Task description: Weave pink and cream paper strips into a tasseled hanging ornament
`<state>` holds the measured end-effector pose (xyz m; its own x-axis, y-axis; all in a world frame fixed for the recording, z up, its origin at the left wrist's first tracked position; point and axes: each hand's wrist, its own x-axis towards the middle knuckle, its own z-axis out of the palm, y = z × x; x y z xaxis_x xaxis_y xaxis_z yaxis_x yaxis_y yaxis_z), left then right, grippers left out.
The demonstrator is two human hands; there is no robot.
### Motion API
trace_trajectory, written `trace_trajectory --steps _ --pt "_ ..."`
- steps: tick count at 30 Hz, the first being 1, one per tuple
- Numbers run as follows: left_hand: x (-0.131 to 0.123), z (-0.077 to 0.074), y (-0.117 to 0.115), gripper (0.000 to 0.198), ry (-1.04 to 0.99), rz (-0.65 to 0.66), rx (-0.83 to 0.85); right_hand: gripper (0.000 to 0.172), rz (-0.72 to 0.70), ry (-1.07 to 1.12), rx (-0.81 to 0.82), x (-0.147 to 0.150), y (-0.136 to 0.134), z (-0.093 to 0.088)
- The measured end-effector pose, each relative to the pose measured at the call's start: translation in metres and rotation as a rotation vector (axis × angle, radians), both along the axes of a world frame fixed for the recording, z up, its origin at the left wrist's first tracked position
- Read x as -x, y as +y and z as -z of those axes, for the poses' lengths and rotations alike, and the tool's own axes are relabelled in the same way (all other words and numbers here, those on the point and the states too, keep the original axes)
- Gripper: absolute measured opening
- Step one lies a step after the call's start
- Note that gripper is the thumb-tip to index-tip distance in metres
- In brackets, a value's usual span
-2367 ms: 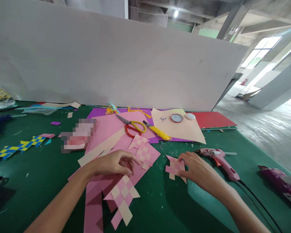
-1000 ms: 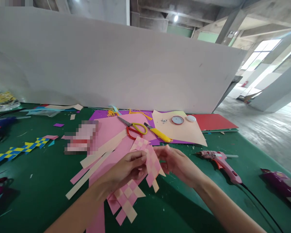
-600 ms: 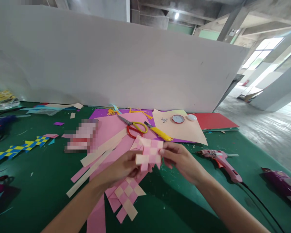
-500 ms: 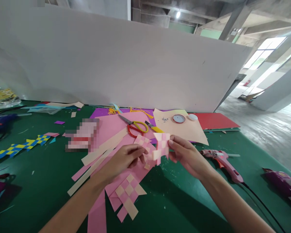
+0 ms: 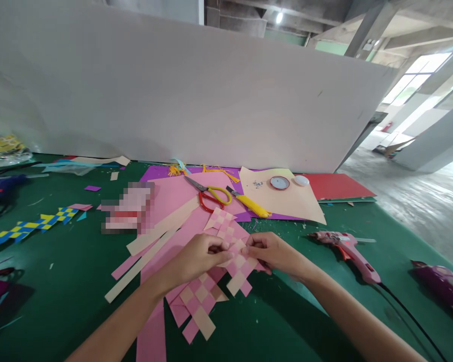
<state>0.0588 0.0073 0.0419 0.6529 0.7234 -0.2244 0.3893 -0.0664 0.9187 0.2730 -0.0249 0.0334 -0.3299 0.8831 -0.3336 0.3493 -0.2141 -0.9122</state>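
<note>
Pinched between both hands: a small woven paper patch (image 5: 238, 264), pink and cream strips crossed into a checkerboard. Left hand (image 5: 196, 257) closed on its left edge with thumb and fingertips, right hand (image 5: 272, 252) closed on the right edge, knuckles facing each other, probably to keep the loose weave from sliding apart. Held low, just above the green felt table (image 5: 305, 322), with free strip ends hanging off the lower corner.

Directly beneath and toward the body, a second woven patch (image 5: 200, 301) lying flat, its long strip tails splayed. Just beyond the fingers, a third woven piece (image 5: 221, 220) resting on a large pink sheet (image 5: 173, 198). Loose cream and pink strips (image 5: 151, 251) fanned to the left, thin, matte, straight-cut.

Farther back, scissors (image 5: 210, 193) with one red and one yellow handle loop, and beside them a yellow utility knife (image 5: 251, 205). On a cream sheet (image 5: 287, 201), a small round tin (image 5: 279, 182). To the right, within reach, a pink glue gun (image 5: 347, 247) on its side, cord trailing. Far left, a blue and yellow woven band (image 5: 30, 227). Behind everything, a tall plain white board (image 5: 173, 90).
</note>
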Motion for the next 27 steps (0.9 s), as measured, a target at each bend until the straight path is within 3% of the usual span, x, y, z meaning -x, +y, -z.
trace_trajectory --steps 5,11,27 --pt "0.002 0.002 0.002 0.031 0.027 -0.118 0.094 0.037 -0.009 -0.01 0.026 -0.006 0.0 0.001" --pt "0.002 0.004 -0.001 0.038 0.064 -0.017 0.14 0.042 0.012 -0.139 -0.01 -0.007 0.0 0.009" --pt "-0.002 0.003 -0.014 0.044 0.342 -0.025 -0.087 0.042 0.069 -0.359 -0.035 -0.001 0.002 0.016"
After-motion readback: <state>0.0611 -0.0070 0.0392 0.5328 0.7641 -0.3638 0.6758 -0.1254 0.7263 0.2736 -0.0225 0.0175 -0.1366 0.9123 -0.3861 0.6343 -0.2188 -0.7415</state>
